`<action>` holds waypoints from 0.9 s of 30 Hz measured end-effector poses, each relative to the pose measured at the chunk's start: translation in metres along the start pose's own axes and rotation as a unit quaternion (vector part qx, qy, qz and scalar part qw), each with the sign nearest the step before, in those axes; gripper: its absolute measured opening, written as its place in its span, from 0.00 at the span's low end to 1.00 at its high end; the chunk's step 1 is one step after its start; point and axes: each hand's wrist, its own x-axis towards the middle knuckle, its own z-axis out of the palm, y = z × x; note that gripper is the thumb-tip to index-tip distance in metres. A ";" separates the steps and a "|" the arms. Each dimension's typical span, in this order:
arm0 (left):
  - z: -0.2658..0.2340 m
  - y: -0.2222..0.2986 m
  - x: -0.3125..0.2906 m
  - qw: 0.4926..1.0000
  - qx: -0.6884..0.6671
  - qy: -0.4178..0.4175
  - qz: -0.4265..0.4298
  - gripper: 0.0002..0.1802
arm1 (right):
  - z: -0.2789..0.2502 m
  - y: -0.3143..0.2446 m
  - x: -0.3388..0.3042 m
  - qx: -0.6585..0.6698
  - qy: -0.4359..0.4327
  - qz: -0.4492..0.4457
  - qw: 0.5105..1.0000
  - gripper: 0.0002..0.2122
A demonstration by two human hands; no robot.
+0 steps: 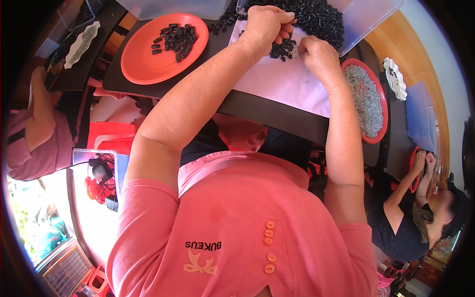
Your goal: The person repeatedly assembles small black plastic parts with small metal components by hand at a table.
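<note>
My left hand (pixel 267 29) is closed, thumb against curled fingers, at the edge of a heap of small black plastic parts (pixel 316 20). Just to its right, my right hand (pixel 319 57) pinches its thumb and forefinger together; what either hand holds is too small or hidden to make out. Between and below the fingers lies a small cluster of black parts (pixel 283 51) on a pale pink sheet (pixel 277 81). A tiny thin piece (pixel 304 82) rests on the sheet. Left of my left forearm, an orange-red plate (pixel 136 62) carries several black parts (pixel 179 42).
A red plate (pixel 384 121) full of small grey metal pieces (pixel 363 99) stands right of my right forearm. Farther right are a white scalloped dish (pixel 395 79) and a clear bluish box (pixel 420 114). Other people sit at right (pixel 401 218) and left (pixel 42 133). A clear tub (pixel 371 22) stands behind.
</note>
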 end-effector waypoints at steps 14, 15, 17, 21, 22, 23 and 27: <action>0.000 0.006 -0.004 0.984 -0.167 0.042 -0.036 0.07 | -0.009 -0.061 0.011 0.593 0.124 0.112 0.787 0.06; -0.006 0.001 0.002 0.980 -0.193 0.006 -0.049 0.09 | -0.007 -0.069 0.013 0.593 0.116 0.112 0.789 0.08; 0.000 0.008 -0.006 0.977 -0.198 0.023 -0.071 0.08 | -0.003 -0.081 0.013 0.631 0.107 0.144 0.754 0.07; -0.001 0.012 -0.007 0.973 -0.205 0.045 -0.096 0.08 | -0.001 -0.086 0.017 0.563 0.083 0.154 0.808 0.08; -0.002 0.012 -0.006 0.970 -0.215 0.043 -0.108 0.08 | -0.003 -0.087 0.017 0.563 0.083 0.154 0.808 0.08; -0.003 0.012 -0.005 0.970 -0.215 0.042 -0.109 0.08 | -0.005 -0.087 0.017 0.538 0.064 0.161 0.825 0.08; -0.003 0.007 -0.001 0.961 -0.253 0.011 -0.107 0.08 | 0.007 -0.076 0.014 0.364 0.141 0.010 0.921 0.06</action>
